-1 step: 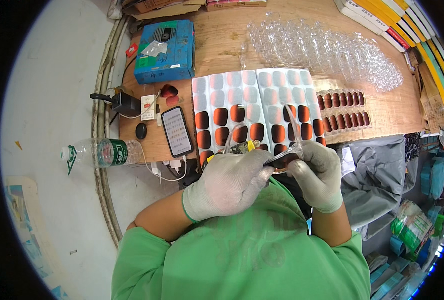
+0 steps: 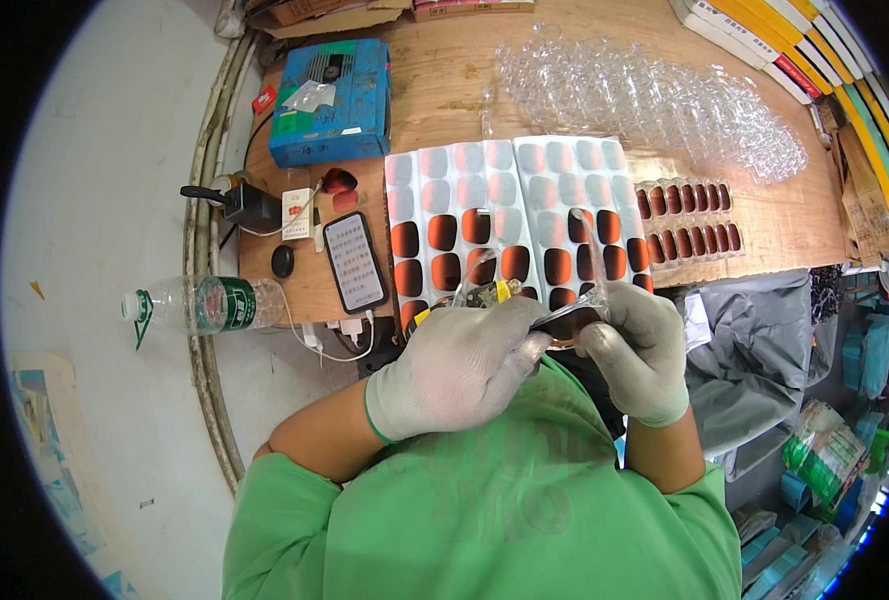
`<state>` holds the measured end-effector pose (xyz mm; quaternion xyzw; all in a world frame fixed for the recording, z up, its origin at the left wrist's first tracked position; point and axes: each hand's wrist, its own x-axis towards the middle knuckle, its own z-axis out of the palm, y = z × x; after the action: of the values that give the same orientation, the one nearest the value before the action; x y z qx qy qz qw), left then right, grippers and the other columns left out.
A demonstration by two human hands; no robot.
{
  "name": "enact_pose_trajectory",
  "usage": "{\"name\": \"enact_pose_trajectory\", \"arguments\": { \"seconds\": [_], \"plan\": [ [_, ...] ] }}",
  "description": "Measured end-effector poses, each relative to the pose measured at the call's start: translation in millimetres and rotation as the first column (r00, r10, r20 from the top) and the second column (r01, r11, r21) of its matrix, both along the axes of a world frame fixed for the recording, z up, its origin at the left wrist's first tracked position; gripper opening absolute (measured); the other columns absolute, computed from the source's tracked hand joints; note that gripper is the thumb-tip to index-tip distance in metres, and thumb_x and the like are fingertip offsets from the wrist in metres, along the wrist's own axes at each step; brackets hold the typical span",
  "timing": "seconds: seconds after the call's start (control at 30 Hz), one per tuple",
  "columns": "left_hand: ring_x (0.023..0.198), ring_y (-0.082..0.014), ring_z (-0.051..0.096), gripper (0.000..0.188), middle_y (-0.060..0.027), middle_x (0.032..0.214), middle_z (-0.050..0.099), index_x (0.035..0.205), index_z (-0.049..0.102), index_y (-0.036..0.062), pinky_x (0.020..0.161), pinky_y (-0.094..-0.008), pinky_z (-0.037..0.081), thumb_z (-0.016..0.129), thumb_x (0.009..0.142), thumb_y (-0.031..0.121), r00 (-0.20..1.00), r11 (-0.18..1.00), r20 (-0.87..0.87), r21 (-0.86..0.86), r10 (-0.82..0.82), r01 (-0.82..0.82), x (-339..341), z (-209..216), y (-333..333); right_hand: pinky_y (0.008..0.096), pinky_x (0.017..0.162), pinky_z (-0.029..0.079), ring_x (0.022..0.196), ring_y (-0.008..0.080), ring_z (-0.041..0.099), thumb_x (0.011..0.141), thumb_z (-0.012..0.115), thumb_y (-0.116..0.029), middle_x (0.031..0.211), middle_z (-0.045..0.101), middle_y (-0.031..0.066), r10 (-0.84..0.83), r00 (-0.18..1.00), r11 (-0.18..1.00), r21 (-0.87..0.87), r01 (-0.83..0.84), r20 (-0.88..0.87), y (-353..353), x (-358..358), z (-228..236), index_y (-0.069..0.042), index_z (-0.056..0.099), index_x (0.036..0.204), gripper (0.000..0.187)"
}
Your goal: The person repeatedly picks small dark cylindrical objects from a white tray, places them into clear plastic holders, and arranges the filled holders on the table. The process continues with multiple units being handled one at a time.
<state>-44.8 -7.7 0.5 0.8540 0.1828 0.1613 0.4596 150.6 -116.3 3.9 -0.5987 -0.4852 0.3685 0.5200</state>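
Observation:
My left hand (image 2: pixel 464 368) and my right hand (image 2: pixel 638 352), both in white gloves, hold a pair of clear-framed sunglasses (image 2: pixel 572 322) between them, close to my chest. A dark tinted lens shows between my fingertips. The clear temples (image 2: pixel 586 250) point up over the table. My left fingers and thumb close on one side of the frame, and my right thumb and fingers pinch the other. Beyond the hands lie white backing sheets (image 2: pixel 512 190) with rows of orange-to-black lenses (image 2: pixel 515 264). A black and yellow object (image 2: pixel 492 294) shows partly behind my left hand.
At the right are rows of clear frames with dark lenses (image 2: pixel 684 243); a heap of clear frames (image 2: pixel 654 100) lies behind. A phone (image 2: pixel 354 262), a black charger (image 2: pixel 251 207), a blue box (image 2: pixel 331 105) and a plastic bottle (image 2: pixel 204 305) are at the left. Grey sheeting (image 2: pixel 754 345) hangs at the right.
The sunglasses and my right hand have shifted very slightly to the right. Both hands keep their hold.

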Motion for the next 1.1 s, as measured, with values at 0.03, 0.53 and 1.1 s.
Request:
{"name": "enact_pose_trajectory", "arguments": {
  "seconds": [0.03,0.53,1.1],
  "plan": [
    [0.064,-0.0269,0.068,0.029,-0.0114,0.076,0.066,0.116,0.06,-0.0038,0.061,-0.0352,0.053,0.053,0.104,0.021,1.0,1.0,0.01,-0.025,-0.008,0.008,0.3,1.1,0.4,0.0318,0.055,0.041,0.058,0.0215,0.051,0.082,0.068,-0.006,0.068,0.055,0.0123,0.035,0.997,0.999,0.025,-0.036,0.064,-0.8,3.1,2.1,0.004,0.064,0.082,0.01],
    [0.067,-0.0369,0.067,0.034,-0.0178,0.081,0.067,0.121,0.056,-0.0045,0.06,-0.0421,0.053,0.063,0.09,0.008,1.0,0.993,0.018,0.115,-0.015,0.013,-0.7,18.4,-0.1,0.0368,0.06,0.05,0.067,0.0317,0.062,0.078,0.075,-0.007,0.08,0.062,0.0156,0.142,0.924,0.987,0.019,-0.159,0.356,4.5,-0.4,22.7,0.001,0.066,0.091,0.018],
    [0.062,-0.0287,0.068,0.021,-0.011,0.073,0.067,0.103,0.068,0.0062,0.054,-0.0399,0.053,0.07,0.084,0.015,0.924,0.93,-0.179,0.093,-0.337,0.357,-3.1,37.4,29.3,0.0508,0.097,0.048,0.09,0.0301,0.064,0.073,0.084,-0.018,0.094,0.064,0.0131,0.371,0.836,0.887,0.113,-0.448,0.404,10.3,13.6,-1.4,-0.005,0.065,0.088,0.028]
  ]
}}
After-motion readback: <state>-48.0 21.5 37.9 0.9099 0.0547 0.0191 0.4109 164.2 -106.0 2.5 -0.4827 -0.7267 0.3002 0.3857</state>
